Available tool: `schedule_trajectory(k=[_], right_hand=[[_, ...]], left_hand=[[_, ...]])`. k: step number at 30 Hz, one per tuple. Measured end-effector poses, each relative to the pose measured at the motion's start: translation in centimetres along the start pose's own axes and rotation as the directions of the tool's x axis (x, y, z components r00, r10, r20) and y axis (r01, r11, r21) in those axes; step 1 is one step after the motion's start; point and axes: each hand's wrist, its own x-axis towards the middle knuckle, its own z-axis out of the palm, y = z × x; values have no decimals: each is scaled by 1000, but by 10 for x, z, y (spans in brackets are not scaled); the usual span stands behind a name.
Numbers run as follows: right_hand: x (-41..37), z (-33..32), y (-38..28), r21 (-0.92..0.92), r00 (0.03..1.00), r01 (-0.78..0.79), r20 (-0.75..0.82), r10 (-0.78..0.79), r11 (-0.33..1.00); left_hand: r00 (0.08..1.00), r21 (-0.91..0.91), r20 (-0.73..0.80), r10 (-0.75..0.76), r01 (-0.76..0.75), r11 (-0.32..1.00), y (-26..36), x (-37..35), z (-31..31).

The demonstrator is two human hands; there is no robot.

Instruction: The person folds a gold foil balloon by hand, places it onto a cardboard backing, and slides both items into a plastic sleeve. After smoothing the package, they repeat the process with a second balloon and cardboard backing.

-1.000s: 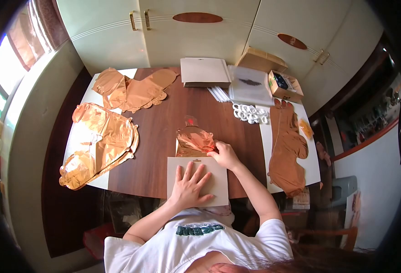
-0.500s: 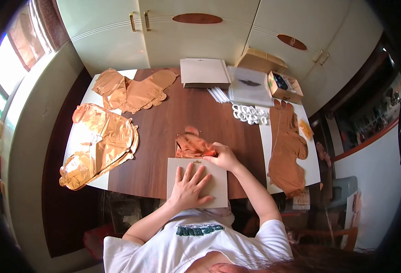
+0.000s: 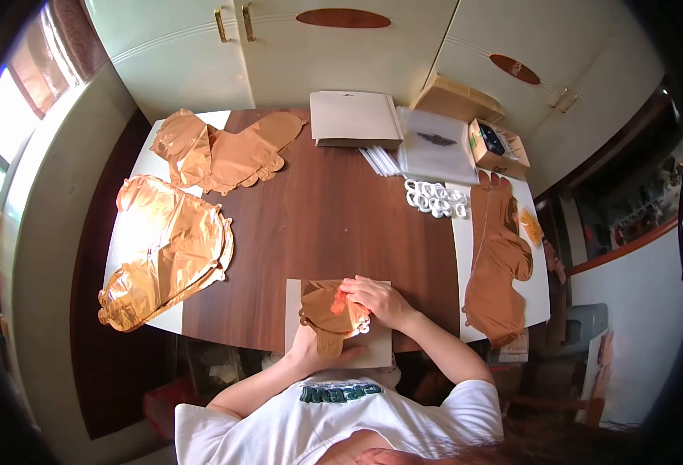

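A copper-coloured foil balloon (image 3: pixel 330 306), deflated and folded, lies over a pale grey card (image 3: pixel 295 298) at the table's near edge. My right hand (image 3: pixel 378 301) has its fingers on the balloon's upper right edge and grips the foil there. Beneath the foil's lower flap, my left hand (image 3: pixel 308 350) rests on the card with its thumb stretched out; its other fingers are covered by the foil. A strip of foil near my right fingertips looks orange-red.
Flat copper foil balloons (image 3: pixel 171 256) lie at the left, with more (image 3: pixel 240 151) behind and one (image 3: pixel 500 263) at the right. At the back are a stack of cards (image 3: pixel 354 116), clear plastic bags (image 3: pixel 438 147), white straws (image 3: pixel 380 161), white rings (image 3: pixel 436 199) and a small box (image 3: pixel 498 147).
My right hand has drawn the foil balloon from beyond the card toward me, folding it over the card and my left hand. The left hand, fully visible before, is now partly covered.
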Motion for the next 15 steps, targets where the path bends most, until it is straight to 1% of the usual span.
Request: schedule_trajectory(k=[3,6,9,11,12,13,15], right_hand=[[-3,3,2,5,999,-24,25,24,1000],[-2,1,0,34,997,-61,49,59,998],[-2,2,2,58,996,-79,57,75,995],[-4,3,2,69,995,-87,63,82,994],[-3,2,1,72,994,-90,66,86,993],[-2,1,1,75,994,-93,70,88,993],[-2,0,1,73,992,-96,86,89,993]], left_hand=[[991,-105,111,-68,80,991,-2,4,-2],[990,-4,127,64,-64,998,-22,-2,-11],[980,183,187,75,-109,977,-36,-8,-43],[995,265,97,-9,-17,964,-45,-10,-59],[999,211,35,-42,34,977,-54,-9,-62],[991,201,-27,-130,133,970,-55,-8,-62],[976,234,-116,-184,207,950,-56,3,-58]])
